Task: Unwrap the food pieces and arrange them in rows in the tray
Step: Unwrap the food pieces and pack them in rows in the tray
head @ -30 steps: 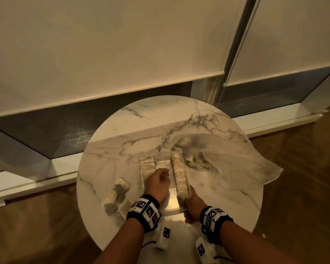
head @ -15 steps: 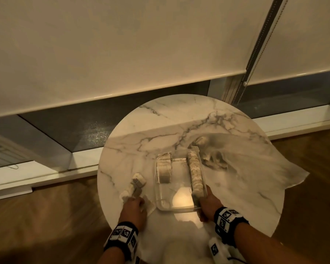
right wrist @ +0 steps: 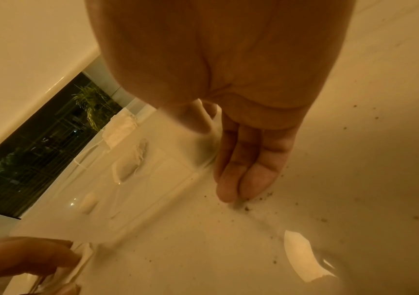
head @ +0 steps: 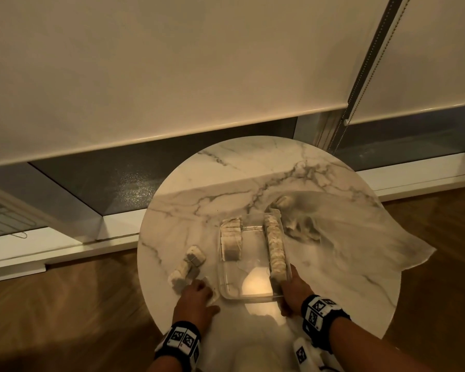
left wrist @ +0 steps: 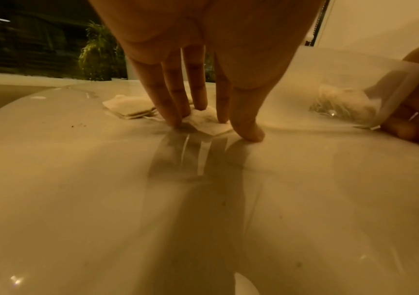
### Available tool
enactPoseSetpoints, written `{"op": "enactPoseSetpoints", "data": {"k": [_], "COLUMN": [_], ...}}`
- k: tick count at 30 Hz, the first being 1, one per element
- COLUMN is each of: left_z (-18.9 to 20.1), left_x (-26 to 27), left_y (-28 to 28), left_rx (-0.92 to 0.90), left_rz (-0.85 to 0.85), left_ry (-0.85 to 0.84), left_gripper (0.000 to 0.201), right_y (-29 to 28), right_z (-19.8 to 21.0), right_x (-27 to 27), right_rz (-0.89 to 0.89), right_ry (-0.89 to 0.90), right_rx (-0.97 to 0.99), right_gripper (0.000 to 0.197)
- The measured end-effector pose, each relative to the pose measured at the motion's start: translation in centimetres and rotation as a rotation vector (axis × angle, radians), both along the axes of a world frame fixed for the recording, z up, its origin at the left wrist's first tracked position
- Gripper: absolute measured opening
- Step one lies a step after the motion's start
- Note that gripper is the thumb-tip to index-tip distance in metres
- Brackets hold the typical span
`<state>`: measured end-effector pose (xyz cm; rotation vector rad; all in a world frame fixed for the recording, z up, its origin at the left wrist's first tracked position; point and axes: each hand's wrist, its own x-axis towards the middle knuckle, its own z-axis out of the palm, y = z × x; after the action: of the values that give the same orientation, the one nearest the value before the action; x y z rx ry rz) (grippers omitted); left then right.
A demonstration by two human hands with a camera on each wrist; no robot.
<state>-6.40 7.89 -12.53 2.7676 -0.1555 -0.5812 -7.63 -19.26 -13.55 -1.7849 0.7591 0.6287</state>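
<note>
A clear plastic tray [head: 249,298] sits mid-table. Along its right wall runs a long row of pale food pieces [head: 275,251]; a short row [head: 231,238] stands at its far left. Several loose pieces [head: 187,267] lie left of the tray. My left hand [head: 196,294] reaches down beside them, and its straight fingertips [left wrist: 178,119] touch a flat white piece [left wrist: 207,121] lying on the table, thumb planted next to it. My right hand [head: 293,288] grips the tray's near right corner [right wrist: 198,151], thumb against the wall and fingers [right wrist: 243,179] outside.
The round marble table [head: 266,170] stands by a window with lowered blinds. A large translucent wrapper sheet [head: 360,237] is spread right of the tray and hangs over the table edge, with one piece [head: 283,202] at its far end. Dark crumbs [right wrist: 247,208] dot the table.
My left hand left the tray's inside and moved left and nearer, down onto a loose piece. The right hand kept hold of the tray corner. The head view shifted.
</note>
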Motion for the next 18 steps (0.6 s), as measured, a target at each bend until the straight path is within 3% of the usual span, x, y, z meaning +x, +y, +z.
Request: {"op": "enactPoseSetpoints", "data": {"k": [4, 11, 16, 18], "left_z": [-0.2, 0.1, 0.9, 1.1], "left_x": [-0.3, -0.5, 0.0, 0.4], "left_y": [0.1, -0.2, -0.3, -0.2], "left_rx": [0.054, 0.118, -0.055, -0.148], "left_rz": [-0.054, -0.058, 0.145, 0.232], "left_ry": [-0.039, -0.08, -0.059, -0.024], "left_gripper": [0.031, 0.03, 0.014, 0.019], "right_y": [0.0, 0.0, 0.2, 0.1], "right_z": [0.1, -0.2, -0.2, -0.2], "right_x": [-0.1, 0.1, 0.0, 0.1], "right_rz": [-0.002, -0.017, -0.025, -0.021], "right_ry": [-0.008, 0.014, 0.024, 0.018], "right_rx": [0.015, 0.025, 0.022, 0.024], "right_gripper": [0.055, 0.057, 0.057, 0.059]}}
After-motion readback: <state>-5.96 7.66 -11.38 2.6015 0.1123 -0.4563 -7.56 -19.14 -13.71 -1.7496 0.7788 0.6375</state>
